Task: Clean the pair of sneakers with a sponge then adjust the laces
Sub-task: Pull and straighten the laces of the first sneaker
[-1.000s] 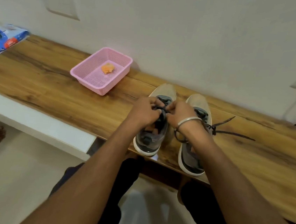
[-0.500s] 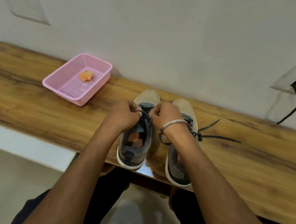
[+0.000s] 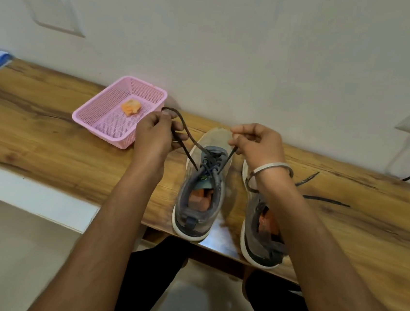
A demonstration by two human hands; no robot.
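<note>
Sitting at the left in the pink mesh basket [image 3: 116,123], against the wall side of the wooden bench [image 3: 48,144], is the orange sponge [image 3: 131,106], well apart from the shoes; the wiping looks done and the lacing is in hand. Next, the left hand [image 3: 154,134] pinches a looped end of the dark lace [image 3: 187,141], fingers curled round it. The left sneaker [image 3: 201,193] stands flat, its long axis running from the near edge to the wall, toe to the wall, heel toward the person. The right hand [image 3: 257,142] pinches the other lace end, fingertips together. An uneven pull could, I judge, drag this shoe sideways or leave one end short. The right sneaker [image 3: 259,227] lies parallel, its heel just over the bench edge; a knock from the forearm might tip it off. Its laces [image 3: 325,199] trail loose to the right.
</note>
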